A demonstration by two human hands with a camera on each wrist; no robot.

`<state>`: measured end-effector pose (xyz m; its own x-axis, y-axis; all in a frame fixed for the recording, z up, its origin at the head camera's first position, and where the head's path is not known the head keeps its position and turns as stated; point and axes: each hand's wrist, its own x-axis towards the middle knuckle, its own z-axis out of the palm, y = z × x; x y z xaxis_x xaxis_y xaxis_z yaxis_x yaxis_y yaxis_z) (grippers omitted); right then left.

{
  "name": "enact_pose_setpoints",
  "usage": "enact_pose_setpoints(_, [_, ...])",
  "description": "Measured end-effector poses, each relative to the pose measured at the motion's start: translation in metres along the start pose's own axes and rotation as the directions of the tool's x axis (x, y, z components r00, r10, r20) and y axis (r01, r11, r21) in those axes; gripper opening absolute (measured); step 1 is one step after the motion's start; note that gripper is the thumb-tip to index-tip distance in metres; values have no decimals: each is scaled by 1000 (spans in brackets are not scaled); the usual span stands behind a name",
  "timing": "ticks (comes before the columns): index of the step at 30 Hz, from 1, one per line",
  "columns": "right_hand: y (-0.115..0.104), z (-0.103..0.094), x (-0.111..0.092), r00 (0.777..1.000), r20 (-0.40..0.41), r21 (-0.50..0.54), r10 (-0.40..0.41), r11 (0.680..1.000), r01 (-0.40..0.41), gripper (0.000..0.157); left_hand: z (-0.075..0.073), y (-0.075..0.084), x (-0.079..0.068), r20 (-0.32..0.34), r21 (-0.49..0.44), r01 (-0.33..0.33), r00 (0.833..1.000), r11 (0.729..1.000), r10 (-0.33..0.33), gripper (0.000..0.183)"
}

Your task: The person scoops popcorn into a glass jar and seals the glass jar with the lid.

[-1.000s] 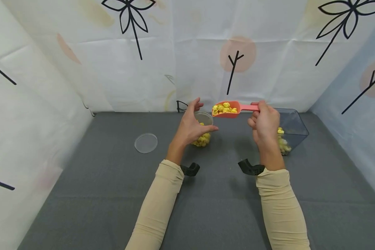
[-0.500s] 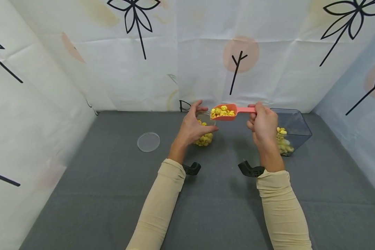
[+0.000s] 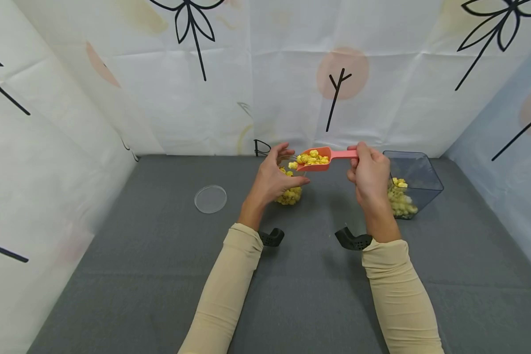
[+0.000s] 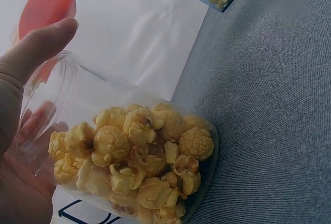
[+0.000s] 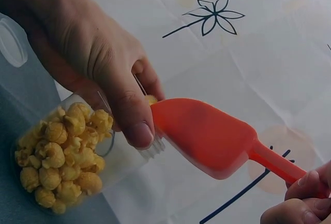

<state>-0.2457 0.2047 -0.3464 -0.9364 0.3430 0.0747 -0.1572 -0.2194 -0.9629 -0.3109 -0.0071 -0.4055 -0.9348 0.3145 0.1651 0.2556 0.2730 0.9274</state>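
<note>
My left hand [image 3: 272,179] holds a clear jar [image 4: 98,87] near its rim, thumb on one side and fingers on the other. Caramel-coated popcorn [image 4: 111,141] fills much of the jar, which stands on the grey table. In my right hand [image 3: 370,174] is the handle of an orange-red scoop [image 5: 207,136], loaded with yellow popcorn [image 3: 313,157]. The scoop's lip meets the jar's mouth, tilted down toward it, and a piece of popcorn sits at the lip over the opening. The left hand partly hides the jar in the head view.
A see-through bluish bin [image 3: 420,172] with more popcorn stands at the right, behind the right hand. To the left a round clear lid [image 3: 210,199] lies flat on the grey tabletop [image 3: 159,285]. A printed white cloth [image 3: 287,98] rises along the back.
The scoop has shifted left and tipped its lip over the jar's mouth, and popcorn has slid to the lip. The left hand keeps its hold on the jar.
</note>
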Motion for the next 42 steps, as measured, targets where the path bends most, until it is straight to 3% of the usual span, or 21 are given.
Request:
enact_pose_setpoints(17, [-5,4,-2,999,-6,-49,-32,998,32,27,-2,-1,0,15,4,-5,1000,1000,5,102])
enact_pose_setpoints(26, [-13,6,-10,995,54,-101,-82,991,87,31,-3,0,-1,13,1,-20,1000,1000,20,103])
enact_pose_setpoints(42, [-13,5,-10,997,34,-148,-72,986,76,27,-3,-2,-2,10,-14,-24,1000,1000,24,101])
